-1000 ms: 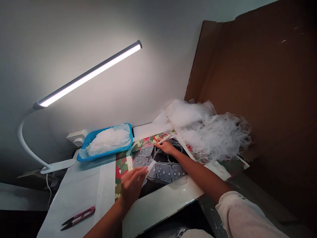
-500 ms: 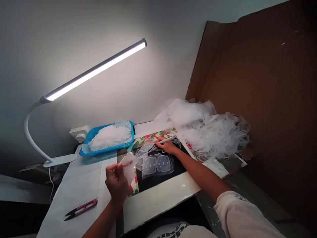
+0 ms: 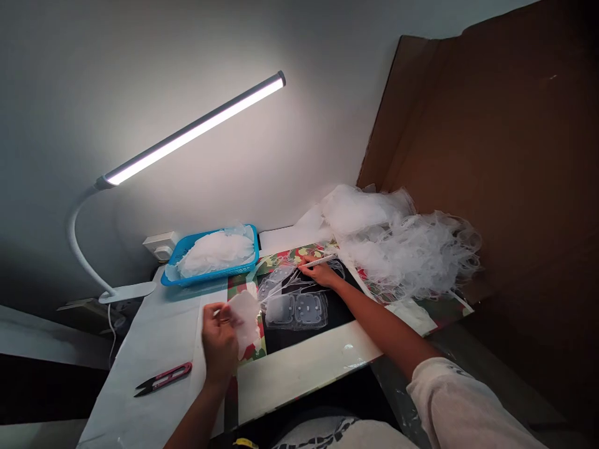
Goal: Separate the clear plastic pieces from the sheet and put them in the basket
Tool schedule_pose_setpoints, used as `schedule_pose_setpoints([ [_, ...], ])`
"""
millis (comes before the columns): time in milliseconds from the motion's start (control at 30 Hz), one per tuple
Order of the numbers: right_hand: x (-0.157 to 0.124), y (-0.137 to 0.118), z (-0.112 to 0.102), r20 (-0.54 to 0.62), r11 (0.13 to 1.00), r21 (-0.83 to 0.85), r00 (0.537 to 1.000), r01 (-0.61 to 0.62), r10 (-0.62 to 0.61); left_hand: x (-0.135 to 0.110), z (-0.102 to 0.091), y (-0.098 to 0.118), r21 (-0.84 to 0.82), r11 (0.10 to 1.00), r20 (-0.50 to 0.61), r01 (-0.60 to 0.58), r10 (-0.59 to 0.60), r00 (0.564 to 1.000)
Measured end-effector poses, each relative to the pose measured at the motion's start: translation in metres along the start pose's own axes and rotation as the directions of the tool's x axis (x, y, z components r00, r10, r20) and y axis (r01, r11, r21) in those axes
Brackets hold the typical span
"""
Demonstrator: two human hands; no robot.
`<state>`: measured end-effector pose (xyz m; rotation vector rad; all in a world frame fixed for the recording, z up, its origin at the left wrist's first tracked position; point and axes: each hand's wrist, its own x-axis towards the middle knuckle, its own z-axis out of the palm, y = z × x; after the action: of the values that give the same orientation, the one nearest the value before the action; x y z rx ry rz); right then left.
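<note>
My left hand [image 3: 219,342] is raised over the table with its fingers pinched on a translucent white plastic piece [image 3: 246,318]. My right hand [image 3: 319,271] rests on the black mat [image 3: 304,337] and grips a thin white pen-like tool [image 3: 318,262]. Between the hands lies a clear plastic sheet of squarish pads [image 3: 297,308], with thin plastic strands running from it toward the piece in my left hand.
A blue basket [image 3: 210,254] of white pieces stands at the back left beside a wall socket [image 3: 160,246]. A heap of clear plastic scrap [image 3: 402,240] lies right, against a brown cardboard wall [image 3: 491,156]. Red thread snips [image 3: 163,378] lie front left. A lit desk lamp [image 3: 196,128] arches over.
My left hand pulled a white piece off the sheet, lifted it and drew it left. The sheet of pads now shows fewer pieces. My right hand stayed holding the tool.
</note>
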<state>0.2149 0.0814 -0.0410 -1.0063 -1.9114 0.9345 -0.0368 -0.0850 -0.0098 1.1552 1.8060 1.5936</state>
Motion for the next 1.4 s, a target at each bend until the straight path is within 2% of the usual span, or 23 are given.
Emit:
schedule_pose_setpoints([
  [33,0.000,-0.003,-0.002,-0.028,1.000,0.015,1.000,0.005,-0.004,0.000,0.006,0.000,-0.033,0.998,0.129,0.051,-0.046,0.991],
  [100,-0.002,-0.012,-0.005,-0.153,0.999,0.040,0.988,0.029,-0.022,0.002,0.020,-0.002,-0.044,0.993,0.344,0.111,-0.089,0.935],
  [167,-0.006,-0.024,-0.008,-0.300,0.997,0.054,0.953,0.055,-0.036,0.009,0.034,-0.003,-0.029,0.996,0.456,0.089,-0.066,0.888],
  [200,-0.009,-0.030,-0.009,-0.333,0.996,0.068,0.942,0.062,-0.036,0.015,0.040,-0.003,-0.029,0.997,0.487,0.068,-0.045,0.872],
  [267,-0.017,-0.042,-0.008,-0.258,0.991,0.115,0.965,0.067,-0.035,0.027,0.049,-0.002,-0.051,0.997,0.531,0.049,-0.014,0.847],
  [333,-0.025,-0.051,-0.003,-0.069,0.984,0.168,0.996,0.060,-0.049,0.039,0.055,0.001,-0.107,0.991,0.560,0.084,-0.009,0.828],
  [400,-0.033,-0.054,0.003,0.113,0.978,0.208,0.993,0.020,-0.044,0.049,0.059,0.004,-0.175,0.971,0.592,0.162,-0.027,0.805],
  [500,-0.038,-0.054,0.011,0.251,0.952,0.292,0.968,-0.093,0.018,0.057,0.061,0.005,-0.241,0.924,0.621,0.296,-0.087,0.779],
  [567,-0.040,-0.055,0.013,0.253,0.915,0.382,0.967,-0.134,0.036,0.058,0.060,0.006,-0.271,0.891,0.594,0.364,-0.143,0.792],
  [633,-0.041,-0.059,0.015,0.187,0.892,0.436,0.982,-0.119,0.039,0.057,0.057,0.008,-0.288,0.859,0.585,0.422,-0.192,0.788],
  [700,-0.042,-0.066,0.015,0.089,0.916,0.395,0.995,-0.076,0.044,0.054,0.053,0.011,-0.277,0.836,0.641,0.473,-0.206,0.739],
  [767,-0.044,-0.074,0.016,0.012,0.962,0.271,0.999,-0.032,0.030,0.049,0.052,0.015,-0.232,0.838,0.714,0.494,-0.198,0.671],
  [800,-0.045,-0.078,0.016,-0.002,0.978,0.210,1.000,-0.011,0.011,0.046,0.052,0.016,-0.215,0.847,0.734,0.486,-0.189,0.653],
  [867,-0.048,-0.083,0.017,0.022,0.992,0.121,0.999,0.033,-0.036,0.041,0.055,0.017,-0.192,0.862,0.731,0.468,-0.193,0.655],
  [1000,-0.055,-0.086,0.020,0.161,0.992,0.007,0.979,0.124,-0.123,0.032,0.061,0.015,-0.218,0.813,0.650,0.539,-0.291,0.701],
  [1100,-0.058,-0.087,0.020,0.226,0.986,-0.026,0.961,0.168,-0.157,0.028,0.058,0.015,-0.224,0.827,0.636,0.515,-0.277,0.721],
  [1233,-0.058,-0.088,0.019,0.184,0.988,0.020,0.971,0.150,-0.152,0.024,0.052,0.021,-0.220,0.881,0.642,0.418,-0.192,0.742],
  [1333,-0.058,-0.087,0.018,0.161,0.986,0.064,0.974,0.151,-0.159,0.022,0.051,0.023,-0.151,0.917,0.638,0.370,-0.196,0.745],
  [1400,-0.058,-0.086,0.019,0.165,0.986,0.105,0.975,0.133,-0.149,0.021,0.052,0.022,-0.134,0.928,0.608,0.348,-0.201,0.768],
])
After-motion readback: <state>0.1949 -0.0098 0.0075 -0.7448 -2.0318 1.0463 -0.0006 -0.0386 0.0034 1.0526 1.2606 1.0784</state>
